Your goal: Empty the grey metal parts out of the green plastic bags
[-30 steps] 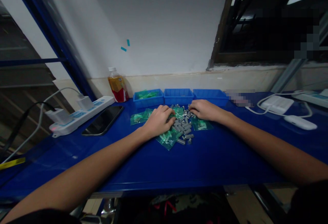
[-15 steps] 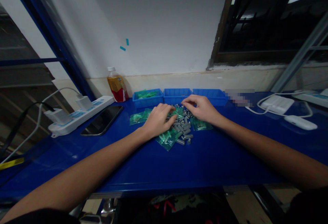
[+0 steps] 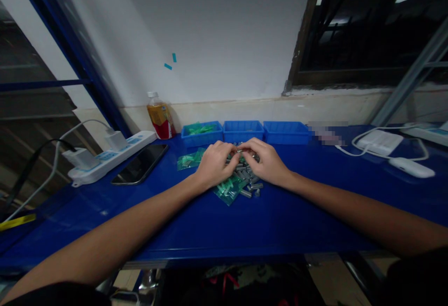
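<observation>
My left hand [image 3: 216, 165] and my right hand [image 3: 268, 162] meet fingertip to fingertip over the pile. Between their pinched thumbs and fingers shows a small silvery metal part [image 3: 240, 151], largely covered by the fingers. Beneath and in front of them lie several loose grey metal cylinders [image 3: 247, 176]. A green-tinted clear plastic bag [image 3: 228, 193] with light pieces in it lies just below my left hand. Another green bag [image 3: 188, 160] rests to the left of that hand. My right hand hides part of the pile.
Three blue bins line the wall: the left bin [image 3: 202, 139] holds green bags; the middle bin [image 3: 242, 135] and right bin [image 3: 286, 133] stand beside it. Left are a drink bottle [image 3: 161, 118], a phone [image 3: 140, 165] and a power strip [image 3: 112, 159]. White chargers [image 3: 378, 142] with cables lie right.
My right hand has moved left and slightly toward me, from the pile's far right side to my left hand's fingertips. My left hand has stayed nearly in place.
</observation>
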Demonstrator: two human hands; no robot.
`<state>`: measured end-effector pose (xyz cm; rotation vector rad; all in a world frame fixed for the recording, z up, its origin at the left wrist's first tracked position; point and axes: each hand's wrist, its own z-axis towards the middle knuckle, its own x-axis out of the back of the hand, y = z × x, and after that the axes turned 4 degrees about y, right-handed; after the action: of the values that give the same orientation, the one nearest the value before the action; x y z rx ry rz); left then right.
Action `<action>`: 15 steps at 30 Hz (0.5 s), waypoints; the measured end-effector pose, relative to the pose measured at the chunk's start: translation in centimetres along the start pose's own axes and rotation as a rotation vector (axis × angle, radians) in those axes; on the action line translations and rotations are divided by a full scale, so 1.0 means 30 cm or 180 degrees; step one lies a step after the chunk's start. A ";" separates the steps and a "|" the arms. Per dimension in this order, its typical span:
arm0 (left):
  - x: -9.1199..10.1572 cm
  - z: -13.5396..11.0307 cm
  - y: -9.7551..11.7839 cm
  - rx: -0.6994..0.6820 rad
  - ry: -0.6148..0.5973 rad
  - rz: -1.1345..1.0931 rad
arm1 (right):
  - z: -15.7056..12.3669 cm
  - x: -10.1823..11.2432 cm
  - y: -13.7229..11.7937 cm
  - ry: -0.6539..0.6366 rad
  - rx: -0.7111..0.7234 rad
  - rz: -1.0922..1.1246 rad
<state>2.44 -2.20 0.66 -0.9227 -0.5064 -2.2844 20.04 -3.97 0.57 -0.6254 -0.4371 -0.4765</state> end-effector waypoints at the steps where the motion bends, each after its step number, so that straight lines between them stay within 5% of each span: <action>1: 0.001 0.001 0.000 -0.0001 -0.0014 -0.0026 | -0.002 0.007 -0.003 -0.0042 0.0185 -0.0090; 7: 0.007 0.004 0.006 -0.0137 -0.0169 -0.0022 | -0.011 0.016 0.011 -0.0118 0.0693 -0.0481; 15: 0.010 0.007 0.009 -0.0151 -0.0249 0.0048 | -0.015 0.014 0.009 -0.0124 0.0644 -0.0880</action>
<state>2.56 -2.40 1.06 -1.0391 -0.4786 -2.2624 20.63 -4.19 0.34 -0.3802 -0.6046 -0.6740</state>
